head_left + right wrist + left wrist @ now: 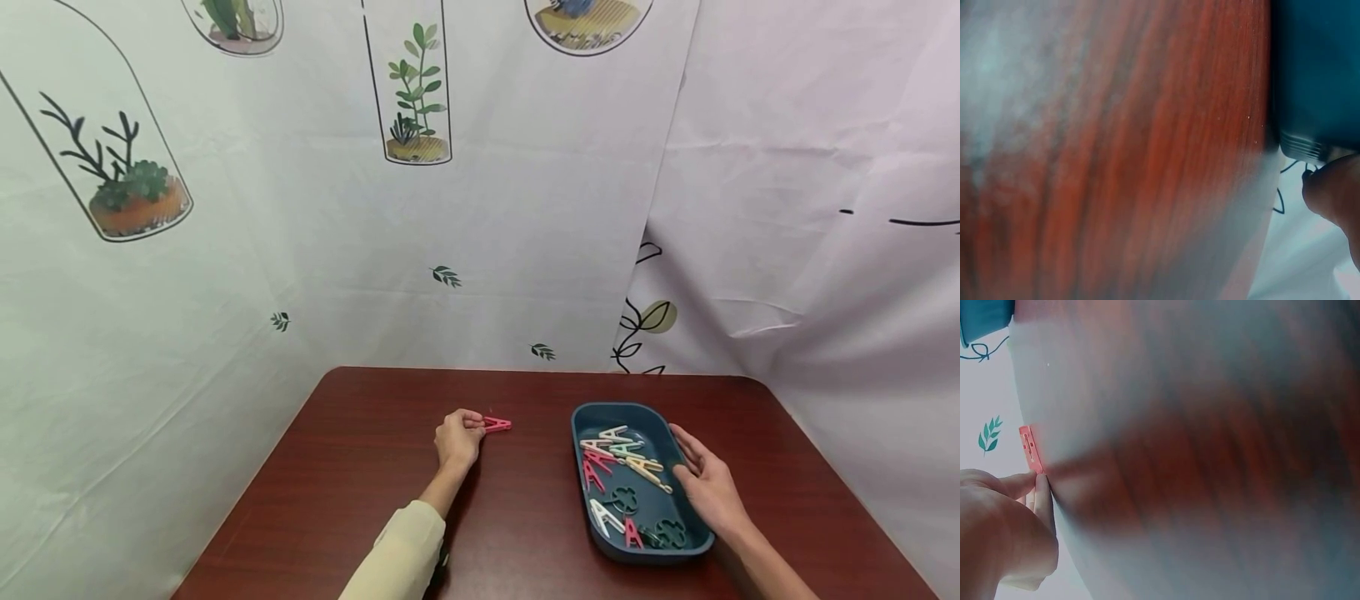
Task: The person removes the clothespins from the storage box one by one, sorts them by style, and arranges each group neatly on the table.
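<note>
My left hand (pixel 457 437) pinches one end of a pink clothespin (pixel 498 424) between thumb and fingertips, over the table left of the tray. In the left wrist view the same clothespin (pixel 1031 449) points away from the fingertips. My right hand (pixel 711 487) grips the right rim of a dark blue plastic tray (pixel 592 410), thumb over the edge and fingers along the outer wall. Inside the tray lie several clothespins: white ones (pixel 606 517), pink ones (pixel 633 533) and a yellow one (pixel 647 472). Dark green, clover-shaped pieces (pixel 670 533) lie at its near end.
The reddish-brown wooden table (pixel 360 467) has rounded far corners. Behind it hangs a white cloth (pixel 337 208) printed with plants in glass jars and small leaves. Folds of the cloth fall along the table's right side.
</note>
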A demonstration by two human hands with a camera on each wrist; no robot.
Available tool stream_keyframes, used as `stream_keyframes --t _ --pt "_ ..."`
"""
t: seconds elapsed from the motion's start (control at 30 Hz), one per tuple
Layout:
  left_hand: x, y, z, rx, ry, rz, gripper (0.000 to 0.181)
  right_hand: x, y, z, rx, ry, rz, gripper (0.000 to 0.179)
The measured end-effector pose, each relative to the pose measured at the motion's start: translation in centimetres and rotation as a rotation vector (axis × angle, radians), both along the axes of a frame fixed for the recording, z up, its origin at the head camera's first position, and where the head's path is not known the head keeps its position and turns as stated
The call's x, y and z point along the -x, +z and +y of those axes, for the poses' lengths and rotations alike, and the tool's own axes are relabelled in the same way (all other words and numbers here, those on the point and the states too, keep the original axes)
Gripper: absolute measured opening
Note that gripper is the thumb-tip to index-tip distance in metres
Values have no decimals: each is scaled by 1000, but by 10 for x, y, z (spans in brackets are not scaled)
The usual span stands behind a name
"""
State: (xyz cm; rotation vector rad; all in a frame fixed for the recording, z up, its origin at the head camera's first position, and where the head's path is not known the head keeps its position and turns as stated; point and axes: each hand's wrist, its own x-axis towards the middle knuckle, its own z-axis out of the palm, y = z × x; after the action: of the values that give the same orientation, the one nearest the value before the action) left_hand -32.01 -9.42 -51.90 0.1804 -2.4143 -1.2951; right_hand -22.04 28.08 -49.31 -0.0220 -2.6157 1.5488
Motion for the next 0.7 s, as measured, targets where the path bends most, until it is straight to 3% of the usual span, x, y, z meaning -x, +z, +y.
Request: stream_keyframes --t 0.17,0.33,0.53,0.7 --pt "2 3 0 -18 17 1 8 1 -1 0 -5 1 -5 64" --pt "6 16 5 -53 20 51 8 1 0 0 2 4 -7 64" --pt "5 35 24 -133 -32 101 19 1 0 1 -6 7 -14 64" --pt "3 49 44 -191 -69 103 34 1 0 0 -4 11 -3 64"
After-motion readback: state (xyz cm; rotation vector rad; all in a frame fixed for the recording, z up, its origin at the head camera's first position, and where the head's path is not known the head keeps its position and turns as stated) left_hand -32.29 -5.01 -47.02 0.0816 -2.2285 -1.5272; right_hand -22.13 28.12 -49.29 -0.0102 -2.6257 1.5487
